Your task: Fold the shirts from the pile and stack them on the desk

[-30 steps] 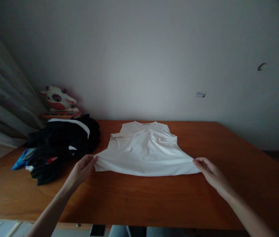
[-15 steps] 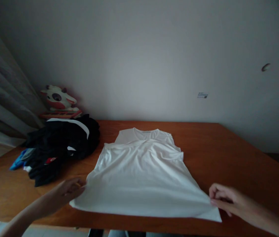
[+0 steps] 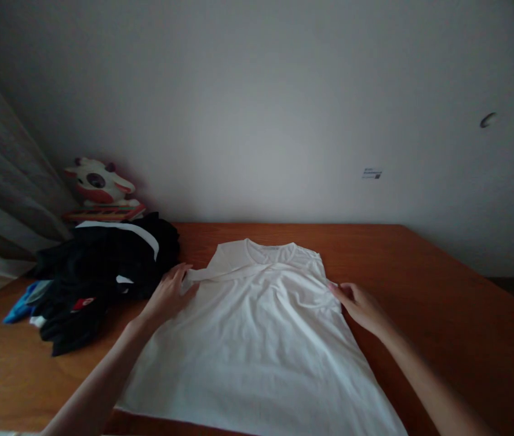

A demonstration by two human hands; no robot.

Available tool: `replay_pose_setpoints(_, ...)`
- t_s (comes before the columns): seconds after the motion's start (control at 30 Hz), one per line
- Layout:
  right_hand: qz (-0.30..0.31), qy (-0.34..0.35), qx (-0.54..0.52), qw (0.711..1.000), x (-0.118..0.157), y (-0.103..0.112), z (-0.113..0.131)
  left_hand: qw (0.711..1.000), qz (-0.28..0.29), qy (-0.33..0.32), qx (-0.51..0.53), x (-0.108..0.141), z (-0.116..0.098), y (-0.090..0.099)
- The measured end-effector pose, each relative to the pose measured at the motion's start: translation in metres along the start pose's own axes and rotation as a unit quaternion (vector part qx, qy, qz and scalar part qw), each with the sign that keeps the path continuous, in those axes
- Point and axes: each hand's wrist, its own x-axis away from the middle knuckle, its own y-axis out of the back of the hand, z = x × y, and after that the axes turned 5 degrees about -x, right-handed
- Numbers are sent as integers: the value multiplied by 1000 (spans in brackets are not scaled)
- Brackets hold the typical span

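shirt (image 3: 257,345), left hand (image 3: 169,297) touching its edge, grip parted, right hand (image 3: 361,307) pinching opposite edge

A reddish-brown wooden table (image 3: 443,290) carries a white fabric shirt (image 3: 257,345) at centre and, at left, a rumpled black-and-white clothing heap (image 3: 102,257) with blue fabric (image 3: 19,305) at its left.

The white shirt (image 3: 248,345) lies spread on the desk (image 3: 443,290), its neck at the far end, a fold crossing the chest, the cloth below wrinkled.
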Motion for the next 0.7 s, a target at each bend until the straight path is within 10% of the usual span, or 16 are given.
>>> replay_pose_setpoints(0.17,69,-74,-35,994,-21,-1,-8,1000,0,6,21,3,14,-25)
replay_pose_setpoints(0.5,6,-64,-225,972,-34,24,6,995,23,95,28,-36,6,12)
replay_pose_setpoints(0.7,60,-89,-270,957,-60,53,1,907,94,280,299,-79,6,25)
